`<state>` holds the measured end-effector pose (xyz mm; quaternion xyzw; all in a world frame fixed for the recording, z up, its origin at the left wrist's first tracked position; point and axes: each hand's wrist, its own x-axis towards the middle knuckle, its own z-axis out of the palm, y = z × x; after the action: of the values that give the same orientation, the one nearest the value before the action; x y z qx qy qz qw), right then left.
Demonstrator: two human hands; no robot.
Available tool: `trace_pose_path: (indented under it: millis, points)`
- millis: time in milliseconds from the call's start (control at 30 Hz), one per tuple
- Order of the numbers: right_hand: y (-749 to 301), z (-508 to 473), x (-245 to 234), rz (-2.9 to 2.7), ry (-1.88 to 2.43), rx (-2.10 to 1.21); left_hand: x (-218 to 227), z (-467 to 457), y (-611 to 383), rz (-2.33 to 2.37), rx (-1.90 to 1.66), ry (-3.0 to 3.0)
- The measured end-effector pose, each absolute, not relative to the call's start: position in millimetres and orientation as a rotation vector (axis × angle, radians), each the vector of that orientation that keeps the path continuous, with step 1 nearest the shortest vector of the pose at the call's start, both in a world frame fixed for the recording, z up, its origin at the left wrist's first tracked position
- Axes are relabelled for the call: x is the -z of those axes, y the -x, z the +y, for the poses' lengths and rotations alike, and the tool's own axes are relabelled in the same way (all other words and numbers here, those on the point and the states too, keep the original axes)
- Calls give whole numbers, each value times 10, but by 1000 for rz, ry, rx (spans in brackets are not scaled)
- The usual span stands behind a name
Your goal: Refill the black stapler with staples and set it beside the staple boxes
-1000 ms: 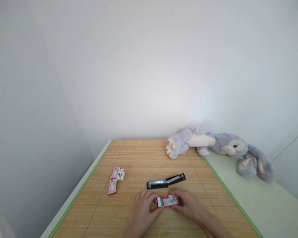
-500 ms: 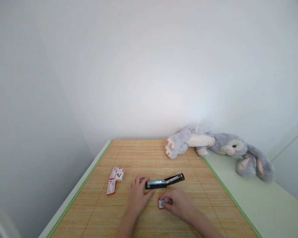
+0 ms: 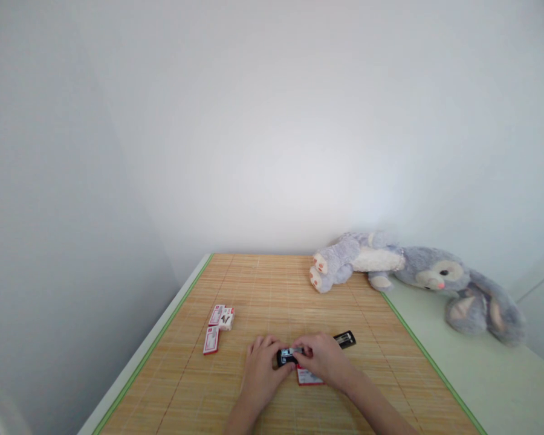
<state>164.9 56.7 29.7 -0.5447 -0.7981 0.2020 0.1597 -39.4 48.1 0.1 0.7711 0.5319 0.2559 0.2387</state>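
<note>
Since the last look, through my head view, the right hand (image 3: pixel 320 357) has left the small box (image 3: pixel 309 379) and come up onto the stapler (image 3: pixel 285 357), which now sits closer in to me, just beyond that box. My left hand (image 3: pixel 263 364) clasps the stapler's left end, thumb along the near edge and fingers across the far one, a hold that I take to be for keeping it from sliding. My right has its fingertips drawn narrow over the middle of the metal channel; a greyish bit shows there, but I cannot tell whether they pinch something separate or merely touch. Beyond that hand the stapler's other half angles away to the right, so it lies hinged open, which seems to leave the channel reachable from above. The box lies flat on the mat (image 3: pixel 272 290), partly under my right hand, probably kept there to be within easy reach. Well off to the left, three more boxes (image 3: pixel 216 315) touch in a cluster, apparently parked out of the way. At the far right a plush rabbit (image 3: pixel 376 260) lies along the wall, partly on the mat, partly on the bare worktop (image 3: pixel 457 362).
</note>
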Motion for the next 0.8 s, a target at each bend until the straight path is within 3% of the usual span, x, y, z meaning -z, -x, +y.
trace_pose_path:
  millis: [533,800]
  points:
    - [-1766,516,-457,-2320,1773,-468,3,492,385,1483,-678,-2110]
    - [-1874,443,-612,-2295,1661,-515,-6,492,387,1476,-664,-2108]
